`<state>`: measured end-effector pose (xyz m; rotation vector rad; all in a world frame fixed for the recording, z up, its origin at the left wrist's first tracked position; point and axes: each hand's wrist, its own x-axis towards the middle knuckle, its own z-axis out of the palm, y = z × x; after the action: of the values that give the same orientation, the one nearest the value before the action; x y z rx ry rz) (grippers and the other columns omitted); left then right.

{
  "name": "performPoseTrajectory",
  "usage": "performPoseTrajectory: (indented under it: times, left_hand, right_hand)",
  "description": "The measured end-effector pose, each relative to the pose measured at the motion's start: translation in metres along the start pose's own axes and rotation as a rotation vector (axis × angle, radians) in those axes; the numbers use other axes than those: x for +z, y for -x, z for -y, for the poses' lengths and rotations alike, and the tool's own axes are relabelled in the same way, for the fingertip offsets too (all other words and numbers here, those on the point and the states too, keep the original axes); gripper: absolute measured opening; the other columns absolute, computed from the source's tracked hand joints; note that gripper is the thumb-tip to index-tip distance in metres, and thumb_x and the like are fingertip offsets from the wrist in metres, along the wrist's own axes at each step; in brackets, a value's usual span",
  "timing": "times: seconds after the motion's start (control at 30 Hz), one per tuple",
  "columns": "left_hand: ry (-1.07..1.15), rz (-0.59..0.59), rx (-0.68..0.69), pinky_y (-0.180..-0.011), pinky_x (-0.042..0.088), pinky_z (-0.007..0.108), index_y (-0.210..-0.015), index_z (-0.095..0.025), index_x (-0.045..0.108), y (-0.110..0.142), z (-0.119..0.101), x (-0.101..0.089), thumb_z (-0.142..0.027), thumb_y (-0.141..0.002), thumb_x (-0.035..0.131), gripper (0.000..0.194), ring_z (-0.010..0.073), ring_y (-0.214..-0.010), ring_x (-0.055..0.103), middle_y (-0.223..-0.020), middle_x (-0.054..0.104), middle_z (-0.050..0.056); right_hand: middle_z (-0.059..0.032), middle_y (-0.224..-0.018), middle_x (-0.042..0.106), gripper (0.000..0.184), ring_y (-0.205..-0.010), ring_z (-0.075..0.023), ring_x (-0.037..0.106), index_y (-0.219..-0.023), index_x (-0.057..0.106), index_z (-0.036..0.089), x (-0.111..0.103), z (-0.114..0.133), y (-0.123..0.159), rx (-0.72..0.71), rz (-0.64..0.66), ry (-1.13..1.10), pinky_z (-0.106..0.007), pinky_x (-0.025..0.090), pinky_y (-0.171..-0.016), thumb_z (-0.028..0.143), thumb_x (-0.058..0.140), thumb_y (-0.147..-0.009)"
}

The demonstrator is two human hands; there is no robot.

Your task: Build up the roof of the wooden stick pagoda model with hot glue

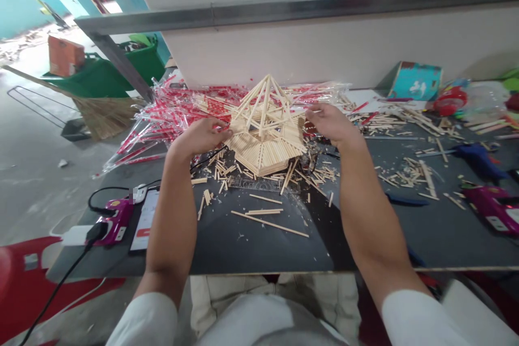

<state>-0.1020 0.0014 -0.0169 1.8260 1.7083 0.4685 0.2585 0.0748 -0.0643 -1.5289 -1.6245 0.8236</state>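
A model built of thin wooden sticks [261,154], with a many-sided layered base and a pointed open frame on top, is held just above the black table. My left hand [205,137] grips its left edge, fingers closed at the rim. On the opposite side my right hand [327,121] pinches the right edge between thumb and fingers. Beneath the model lies a clear plastic ruler or stencil [263,185], partly covered. Short cut sticks are scattered around it, and a few longer loose sticks [270,223] lie in front.
Red-and-clear plastic wrappers [158,119] pile up at the back left. A phone [142,221] and a purple power strip [115,221] with cables sit at left. On the right are a blue-handled tool [480,162], another purple power strip [492,208] and a turquoise box [417,82].
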Motion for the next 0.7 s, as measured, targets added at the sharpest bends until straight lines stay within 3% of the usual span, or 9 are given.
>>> performPoseTrajectory:
  times: [0.1,0.27,0.47,0.7]
  left_hand:
    - [0.133,0.101,-0.013,-0.069,0.063,0.038,-0.128,-0.020,0.069,-0.001,0.001,0.001,-0.051,-0.079,0.082,0.060,0.0255,-0.076,0.078,-0.093,0.081,0.011]
    - [0.382,0.128,0.033,-0.075,0.068,0.046,-0.118,-0.019,0.070,-0.006,0.007,0.005,-0.040,-0.077,0.088,0.049,0.0262,-0.074,0.080,-0.092,0.081,0.014]
    - [0.454,0.010,0.038,-0.077,0.067,0.047,-0.116,-0.017,0.070,-0.015,0.012,0.013,-0.031,-0.081,0.084,0.041,0.0208,-0.068,0.074,-0.076,0.074,0.007]
    - [0.477,-0.127,-0.009,-0.060,0.058,0.031,-0.110,-0.016,0.071,-0.026,0.014,0.022,-0.023,-0.087,0.079,0.025,0.0129,-0.060,0.062,-0.080,0.069,0.005]
  right_hand:
    - [-0.0041,-0.087,0.072,0.004,-0.074,-0.0186,0.069,-0.096,0.064,0.022,0.009,0.009,0.003,0.134,0.059,-0.240,-0.036,0.060,-0.075,0.025,0.066,-0.094]
    - [-0.0012,-0.078,0.071,0.009,-0.064,-0.0153,0.065,-0.088,0.062,0.022,0.017,0.016,0.009,0.184,0.122,-0.403,-0.033,0.060,-0.065,0.021,0.070,-0.090]
    - [-0.0007,-0.074,0.068,0.019,-0.062,-0.0124,0.064,-0.078,0.061,0.019,0.009,0.028,0.016,0.194,0.109,-0.368,-0.028,0.059,-0.062,0.011,0.068,-0.094]
    - [-0.0037,-0.080,0.071,0.020,-0.072,-0.0150,0.072,-0.080,0.059,0.021,-0.001,0.037,0.021,0.263,0.199,-0.339,-0.028,0.065,-0.065,0.015,0.067,-0.097]
